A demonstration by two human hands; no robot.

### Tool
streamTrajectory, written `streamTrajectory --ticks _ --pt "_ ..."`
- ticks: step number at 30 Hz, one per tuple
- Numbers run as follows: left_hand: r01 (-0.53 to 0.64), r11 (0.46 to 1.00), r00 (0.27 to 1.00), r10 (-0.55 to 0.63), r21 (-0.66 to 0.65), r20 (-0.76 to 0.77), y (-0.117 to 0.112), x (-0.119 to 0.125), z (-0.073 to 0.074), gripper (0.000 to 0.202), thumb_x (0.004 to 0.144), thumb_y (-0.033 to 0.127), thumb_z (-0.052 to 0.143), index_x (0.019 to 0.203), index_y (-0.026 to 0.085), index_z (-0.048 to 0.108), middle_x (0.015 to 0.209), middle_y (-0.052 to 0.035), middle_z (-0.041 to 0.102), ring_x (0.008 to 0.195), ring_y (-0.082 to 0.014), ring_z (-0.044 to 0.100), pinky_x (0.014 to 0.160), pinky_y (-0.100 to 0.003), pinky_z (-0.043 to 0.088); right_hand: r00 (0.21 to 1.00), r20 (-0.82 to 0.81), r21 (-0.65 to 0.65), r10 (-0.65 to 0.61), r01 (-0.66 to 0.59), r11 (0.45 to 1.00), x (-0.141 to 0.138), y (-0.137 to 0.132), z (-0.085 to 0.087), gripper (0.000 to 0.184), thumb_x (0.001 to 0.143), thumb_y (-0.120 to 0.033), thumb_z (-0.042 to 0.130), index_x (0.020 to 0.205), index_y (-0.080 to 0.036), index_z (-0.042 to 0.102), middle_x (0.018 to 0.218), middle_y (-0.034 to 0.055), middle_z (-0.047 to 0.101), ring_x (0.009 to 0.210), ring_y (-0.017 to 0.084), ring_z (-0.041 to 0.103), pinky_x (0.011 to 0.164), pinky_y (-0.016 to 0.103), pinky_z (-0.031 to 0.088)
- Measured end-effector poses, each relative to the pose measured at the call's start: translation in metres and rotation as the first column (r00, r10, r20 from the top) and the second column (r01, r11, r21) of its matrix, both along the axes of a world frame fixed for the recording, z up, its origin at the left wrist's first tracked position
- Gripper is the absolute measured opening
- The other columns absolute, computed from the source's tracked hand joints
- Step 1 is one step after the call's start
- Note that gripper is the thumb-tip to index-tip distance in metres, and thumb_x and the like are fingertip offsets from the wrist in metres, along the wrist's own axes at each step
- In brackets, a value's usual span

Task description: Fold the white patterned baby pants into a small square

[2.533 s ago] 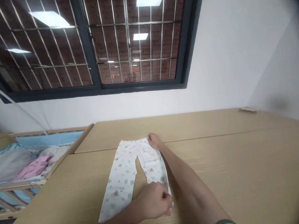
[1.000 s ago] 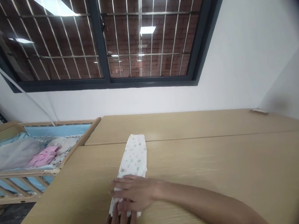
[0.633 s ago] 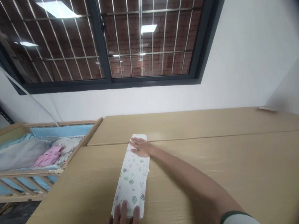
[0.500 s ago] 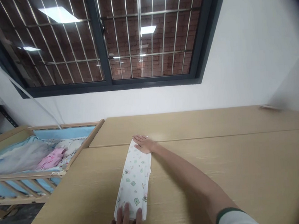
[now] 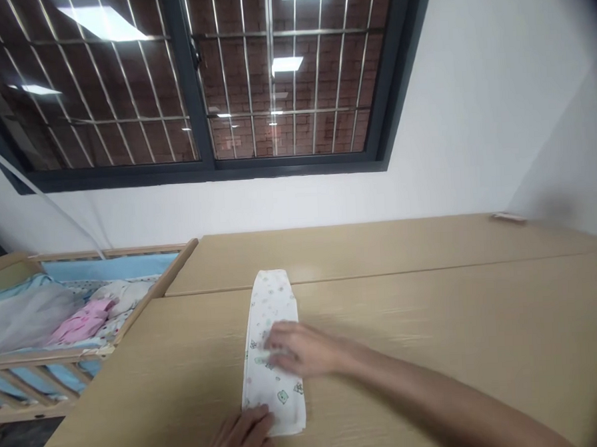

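Observation:
A long strip of folded white cloth (image 5: 271,305) with small green and pink prints lies lengthwise on the tan tabletop. Its far end reaches past the seam in the board. My right hand (image 5: 298,349), a little blurred, is over the middle of the strip with thumb and fingers apart and slightly bent. Whether it touches the fabric I cannot tell. At the near left corner, my left hand (image 5: 244,436) rests its fingertips on the cloth's edge, the fingers loosely bent and holding nothing. Part of that hand is cut off by the frame's bottom.
The tan tabletop (image 5: 408,324) runs to the white wall. On the left stands a wooden crib (image 5: 50,358) with blue padding, pink cloth (image 5: 83,321) and bedding. A small flat object (image 5: 508,218) lies at the back right. A barred window (image 5: 205,165) is above.
My right hand has left the far end of the cloth and come back toward me to its middle. My left hand has moved to the near left corner. The strip lies straighter.

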State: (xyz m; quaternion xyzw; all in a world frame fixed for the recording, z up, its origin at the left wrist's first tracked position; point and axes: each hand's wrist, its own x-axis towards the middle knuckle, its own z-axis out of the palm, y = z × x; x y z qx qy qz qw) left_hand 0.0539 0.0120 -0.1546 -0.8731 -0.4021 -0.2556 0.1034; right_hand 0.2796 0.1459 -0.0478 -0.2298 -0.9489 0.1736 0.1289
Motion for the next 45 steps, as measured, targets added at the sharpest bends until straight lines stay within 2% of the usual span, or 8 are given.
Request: streamTrajectory --ticks 3,6,12,18,24,28,37,45 --pt "0.078 0.971 0.997 -0.073 -0.225 0.029 0.005 -0.005 0.033 0.038 0.087 0.001 0.050 0.108 0.026 0.068 0.105 0.0004 0.073 0.090 -0.0137 0.070 0.081 -0.019 0.057 0.991 0.075 -0.011 0.115 -0.114 0.993 0.019 -0.051 0.000 0.033 0.098 -0.043 0.057 0.115 -0.017 0.066 0.105 0.0091 0.067 0.098 0.021 0.064 0.090 0.032 0.052" --pt "0.076 0.969 0.996 -0.087 -0.237 -0.035 0.001 0.001 0.057 0.049 0.080 -0.008 0.045 0.113 0.023 0.064 0.108 -0.0014 0.071 0.094 -0.0165 0.068 0.086 -0.024 0.056 0.986 0.144 0.155 0.079 -0.102 0.983 0.028 -0.076 -0.005 0.029 0.097 -0.040 0.060 0.111 -0.015 0.066 0.107 0.0115 0.066 0.103 0.024 0.062 0.095 0.034 0.050" --pt "0.078 0.979 0.996 -0.086 -0.191 -0.037 -0.001 0.005 0.067 0.038 0.091 -0.002 0.038 0.104 0.024 0.063 0.101 -0.0004 0.071 0.089 -0.0169 0.067 0.088 -0.027 0.054 0.980 0.199 0.394 -0.004 -0.076 0.916 0.025 -0.089 -0.018 0.027 0.101 -0.013 0.041 0.118 -0.012 0.061 0.097 0.0122 0.070 0.089 0.023 0.064 0.081 0.034 0.051" --pt "0.059 0.891 0.989 0.009 -0.449 0.149 0.004 0.000 0.078 0.024 0.096 0.027 0.051 0.116 0.030 0.064 0.108 0.0013 0.073 0.099 -0.0190 0.068 0.090 -0.027 0.054 0.980 0.072 0.027 -0.185 0.184 0.983 0.030 -0.088 0.003 0.030 0.093 -0.015 0.045 0.120 -0.019 0.058 0.103 0.0086 0.069 0.093 0.021 0.065 0.083 0.032 0.052" --pt "0.026 0.765 0.912 0.245 -0.643 0.328 0.000 -0.004 0.091 0.028 0.096 0.046 0.051 0.110 0.033 0.071 0.101 0.0011 0.074 0.097 -0.0202 0.069 0.090 -0.027 0.053 0.979 -0.045 -0.265 -0.198 0.180 0.947 0.043 -0.098 0.038 0.027 0.099 -0.018 0.039 0.120 -0.023 0.055 0.114 0.0076 0.067 0.103 0.019 0.064 0.090 0.031 0.051" --pt "-0.016 0.771 0.880 0.314 -0.636 0.357 0.009 -0.004 0.094 0.031 0.093 0.051 0.054 0.102 0.029 0.073 0.098 -0.0017 0.073 0.094 -0.0220 0.067 0.091 -0.031 0.051 0.984 0.003 -0.333 -0.180 0.171 0.927 0.048 -0.098 0.042 0.028 0.104 -0.029 0.043 0.129 -0.027 0.055 0.117 0.0068 0.066 0.108 0.021 0.063 0.091 0.033 0.050" --pt "-0.102 0.886 0.931 0.245 -0.453 0.270 0.112 0.016 0.138 0.030 0.100 0.039 0.044 0.103 0.022 0.068 0.109 -0.0045 0.071 0.106 -0.0220 0.062 0.094 -0.031 0.044 0.917 -0.241 -0.197 -0.319 0.276 0.941 0.039 0.004 0.026 0.026 0.100 -0.019 0.047 0.121 -0.020 0.063 0.116 0.0108 0.059 0.111 0.022 0.056 0.096 0.036 0.047" --pt "-0.333 0.839 0.899 0.420 -0.431 0.122 0.206 0.033 0.104 0.020 0.099 0.026 0.050 0.102 0.017 0.068 0.104 -0.0105 0.071 0.103 -0.0234 0.065 0.086 -0.030 0.046 0.769 -0.200 -0.155 -0.607 0.586 0.795 0.010 0.113 -0.018 0.023 0.086 -0.007 0.059 0.108 -0.014 0.064 0.097 0.0056 0.065 0.089 0.018 0.060 0.082 0.030 0.048"
